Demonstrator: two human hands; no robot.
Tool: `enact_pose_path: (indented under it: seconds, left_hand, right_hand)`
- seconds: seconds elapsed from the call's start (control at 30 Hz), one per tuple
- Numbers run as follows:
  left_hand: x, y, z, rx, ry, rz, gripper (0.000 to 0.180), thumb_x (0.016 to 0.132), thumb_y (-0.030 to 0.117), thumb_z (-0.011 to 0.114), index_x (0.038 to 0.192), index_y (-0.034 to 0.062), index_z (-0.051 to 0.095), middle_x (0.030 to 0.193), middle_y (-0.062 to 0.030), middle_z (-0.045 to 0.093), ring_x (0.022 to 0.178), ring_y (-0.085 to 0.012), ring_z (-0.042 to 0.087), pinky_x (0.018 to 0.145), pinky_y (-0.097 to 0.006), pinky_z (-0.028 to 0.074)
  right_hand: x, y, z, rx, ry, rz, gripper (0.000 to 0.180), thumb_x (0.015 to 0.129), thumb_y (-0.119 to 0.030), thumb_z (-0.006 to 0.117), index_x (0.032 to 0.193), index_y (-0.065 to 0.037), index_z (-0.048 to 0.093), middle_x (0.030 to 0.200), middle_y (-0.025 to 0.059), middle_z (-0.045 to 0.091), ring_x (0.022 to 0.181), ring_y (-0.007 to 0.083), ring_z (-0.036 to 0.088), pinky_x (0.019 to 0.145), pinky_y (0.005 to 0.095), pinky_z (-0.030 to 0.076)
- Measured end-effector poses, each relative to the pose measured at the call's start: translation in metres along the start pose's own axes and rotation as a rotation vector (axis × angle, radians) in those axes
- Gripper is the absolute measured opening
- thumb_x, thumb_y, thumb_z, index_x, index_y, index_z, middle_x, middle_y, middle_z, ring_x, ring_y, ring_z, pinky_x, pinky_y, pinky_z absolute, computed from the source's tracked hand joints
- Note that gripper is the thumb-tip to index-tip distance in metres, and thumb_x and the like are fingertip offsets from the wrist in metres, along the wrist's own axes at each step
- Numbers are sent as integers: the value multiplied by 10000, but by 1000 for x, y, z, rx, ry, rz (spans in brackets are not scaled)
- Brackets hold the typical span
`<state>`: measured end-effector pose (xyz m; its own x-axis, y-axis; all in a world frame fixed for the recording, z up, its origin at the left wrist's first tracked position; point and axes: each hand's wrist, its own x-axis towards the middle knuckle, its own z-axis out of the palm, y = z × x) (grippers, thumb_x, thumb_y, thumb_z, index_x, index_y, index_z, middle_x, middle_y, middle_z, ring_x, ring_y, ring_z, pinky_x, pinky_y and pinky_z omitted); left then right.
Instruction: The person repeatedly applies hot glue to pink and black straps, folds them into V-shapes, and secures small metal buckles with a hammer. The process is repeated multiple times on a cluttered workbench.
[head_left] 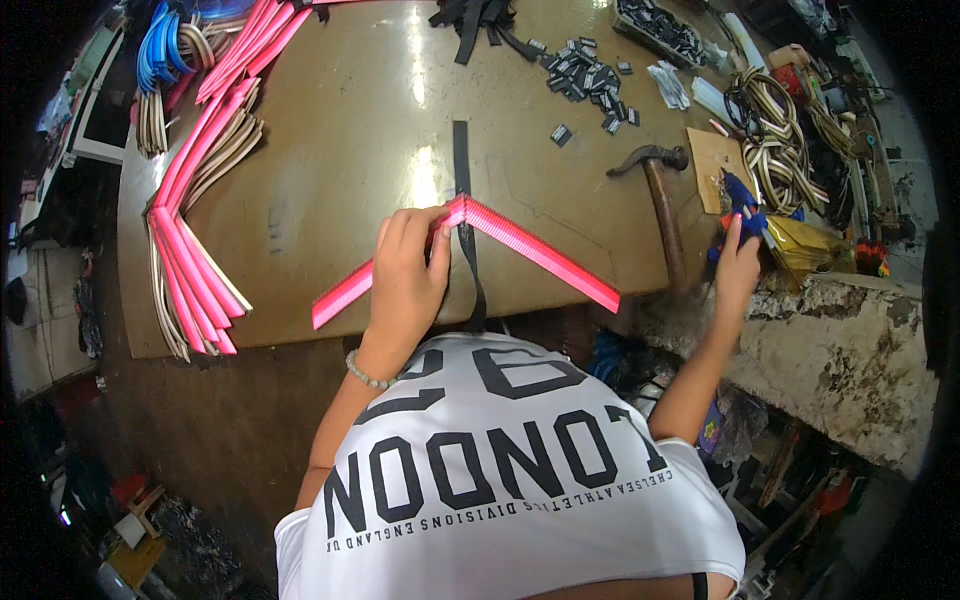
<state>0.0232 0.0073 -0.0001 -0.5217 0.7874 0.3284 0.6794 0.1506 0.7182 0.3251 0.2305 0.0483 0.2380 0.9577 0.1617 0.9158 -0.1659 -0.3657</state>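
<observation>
My left hand [408,265] pinches a pink ribbed strip [545,255] just left of its bend. The strip forms a wide upside-down V, its two arms spreading toward the table's near edge. A black strap [461,155] passes beneath the bend and runs down to that edge. Off to the right, my right hand [738,268] is closed around a blue glue gun [742,195], partly hidden by the fingers. The gun's tip lies over a piece of brown cardboard [707,155].
Bent pink strips [180,240] pile up at the table's left. A hammer [662,200] lies left of the glue gun. Small black tags [590,80] and black straps [470,25] are at the back. Coiled cream strips [775,130] sit at the right, above a rough ledge [840,340].
</observation>
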Motion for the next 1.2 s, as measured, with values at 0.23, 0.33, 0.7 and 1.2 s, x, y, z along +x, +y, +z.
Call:
enact_pose_path:
  seconds: [0.23,0.33,0.7,1.2]
  left_hand:
    - [17,-4,10,-14,1,53,125,865,-7,651,991,-2,658,909,-126,605,801,-262,582,711,-348,484]
    - [18,-6,9,-3,-9,121,123,862,-12,648,982,11,665,916,-117,605,824,-264,578,720,-348,482]
    - [17,-7,5,-118,-43,66,121,851,5,662,970,22,675,930,-104,620,830,-256,579,718,-344,478]
    - [17,22,-1,-1204,-87,-356,425,1046,264,480,1293,-79,530,1243,-165,619,1096,-178,608,966,-322,487]
  right_hand:
    - [22,-28,-16,224,-209,-554,401,971,-337,573,937,52,661,855,220,684,769,391,632,717,405,496]
    - [96,-82,57,182,17,-666,319,915,-269,608,1000,27,691,956,246,687,905,405,660,810,454,509]
    - [182,-93,135,149,-65,-573,345,834,-343,704,1015,-52,743,958,187,719,931,340,694,821,397,525]
    - [-133,-152,39,1240,-1475,-189,180,920,-145,694,998,11,651,795,28,645,621,59,564,551,189,455]
